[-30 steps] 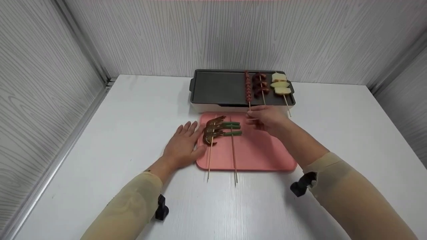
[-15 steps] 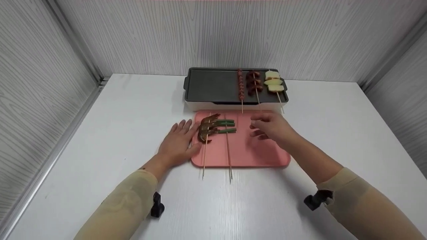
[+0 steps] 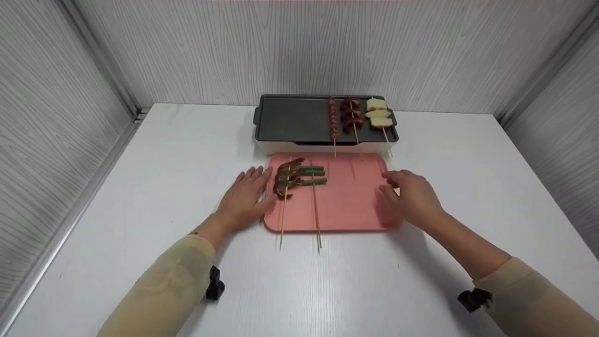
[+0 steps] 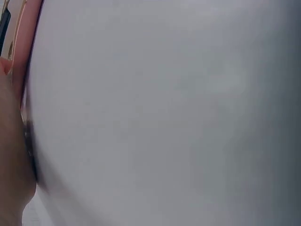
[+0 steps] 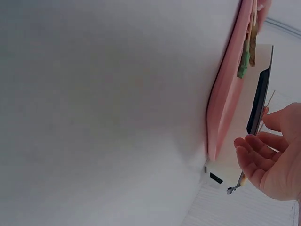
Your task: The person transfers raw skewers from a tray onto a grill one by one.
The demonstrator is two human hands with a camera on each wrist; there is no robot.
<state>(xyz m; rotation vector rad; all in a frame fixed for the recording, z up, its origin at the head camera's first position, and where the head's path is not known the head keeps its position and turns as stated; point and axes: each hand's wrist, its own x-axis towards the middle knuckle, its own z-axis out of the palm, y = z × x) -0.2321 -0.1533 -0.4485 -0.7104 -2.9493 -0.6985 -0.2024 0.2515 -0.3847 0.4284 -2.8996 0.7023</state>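
Observation:
A pink tray (image 3: pixel 348 210) lies on the table, carrying a shrimp skewer (image 3: pixel 283 180) and a skewer of green pieces (image 3: pixel 314 176) whose sticks overhang its front edge. My left hand (image 3: pixel 241 199) rests flat with spread fingers at the tray's left edge, thumb and fingertips touching it. Above the tray's right edge hovers my right hand (image 3: pixel 412 194), fingers loosely bent and holding nothing, as the right wrist view also shows. Behind the tray stands a black-topped griddle (image 3: pixel 295 119). Across its right half lie a thin red skewer (image 3: pixel 332 117), a dark reddish-brown skewer (image 3: pixel 352 114) and a pale yellow-white skewer (image 3: pixel 379 113).
The white table (image 3: pixel 178 145) is bounded by a grey wood-grain panel (image 3: pixel 210 51) at the back and further panels at both sides. Three skewer sticks stick out past the griddle's front edge, over or near the tray's back rim.
My right hand has let go of the red skewer's stick, which stays on the griddle, and has moved right and toward me. My left hand stays at the tray; the view has shifted slightly.

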